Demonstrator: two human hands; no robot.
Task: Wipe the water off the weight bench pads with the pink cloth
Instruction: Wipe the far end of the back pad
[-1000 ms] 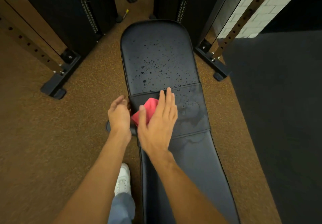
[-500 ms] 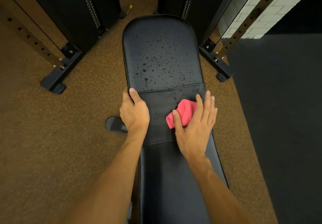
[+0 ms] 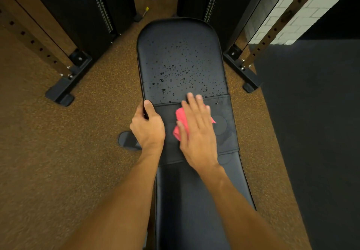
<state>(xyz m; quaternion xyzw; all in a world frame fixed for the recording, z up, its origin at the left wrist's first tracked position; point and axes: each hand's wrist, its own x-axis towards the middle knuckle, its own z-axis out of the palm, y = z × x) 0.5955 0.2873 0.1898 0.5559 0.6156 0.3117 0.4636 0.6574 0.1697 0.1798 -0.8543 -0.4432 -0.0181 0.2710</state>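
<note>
Pink cloth (image 3: 180,116) on bench (image 3: 194,201) middle section, pinned under right grip (image 3: 196,131), fingers straight, pressing. Left grip (image 3: 149,127) curled round bench left edge. Water drops (image 3: 173,72) lie directly ahead on far pad (image 3: 181,33), along bench long axis; right grip nearer.

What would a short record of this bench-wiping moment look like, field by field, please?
Cloth: pink cloth, bunched on the middle strip
Right hand: right hand flat on the cloth, fingers straight
Left hand: left hand grips the strip's left edge
Far pad: far pad dotted with water drops, not yet wiped
Near pad: near pad, no drops visible
Surroundings: rack feet on the brown floor
</note>
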